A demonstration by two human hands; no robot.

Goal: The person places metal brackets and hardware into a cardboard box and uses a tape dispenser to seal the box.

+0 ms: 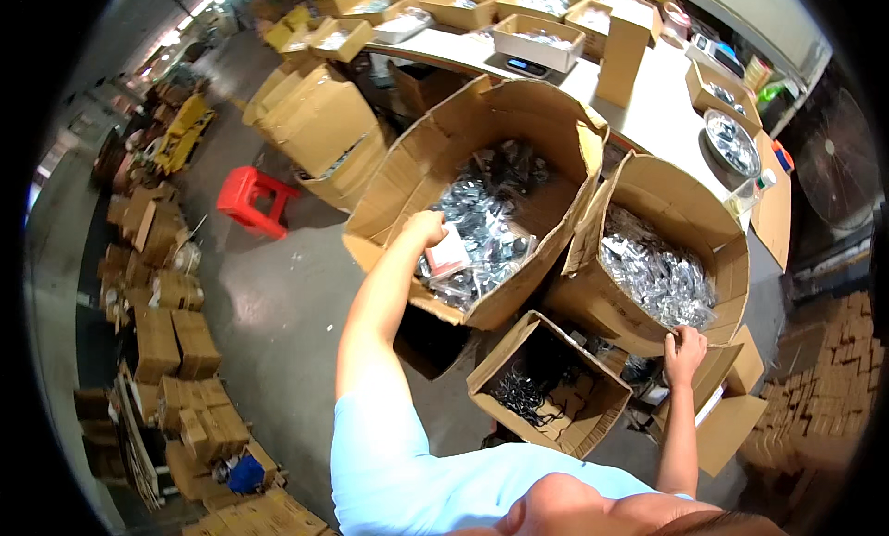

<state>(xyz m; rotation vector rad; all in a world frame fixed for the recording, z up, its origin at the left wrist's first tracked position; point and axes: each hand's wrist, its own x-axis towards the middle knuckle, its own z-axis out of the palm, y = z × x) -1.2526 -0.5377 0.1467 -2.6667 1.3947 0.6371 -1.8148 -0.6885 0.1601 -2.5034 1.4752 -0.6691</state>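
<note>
My left hand is closed over the near left side of a large open cardboard box. At its fingers is a flat white-and-reddish packet, which it appears to hold. Beneath lie many small dark and silvery parts in clear plastic bags. My right hand is closed on the near rim of a second cardboard box, filled with shiny bagged parts. Some of its fingertips are hard to see.
A smaller carton with black curled pieces stands close in front of me. Behind the boxes, a white table carries open cartons, a scale and a metal bowl. To the left are a red stool and stacked cartons.
</note>
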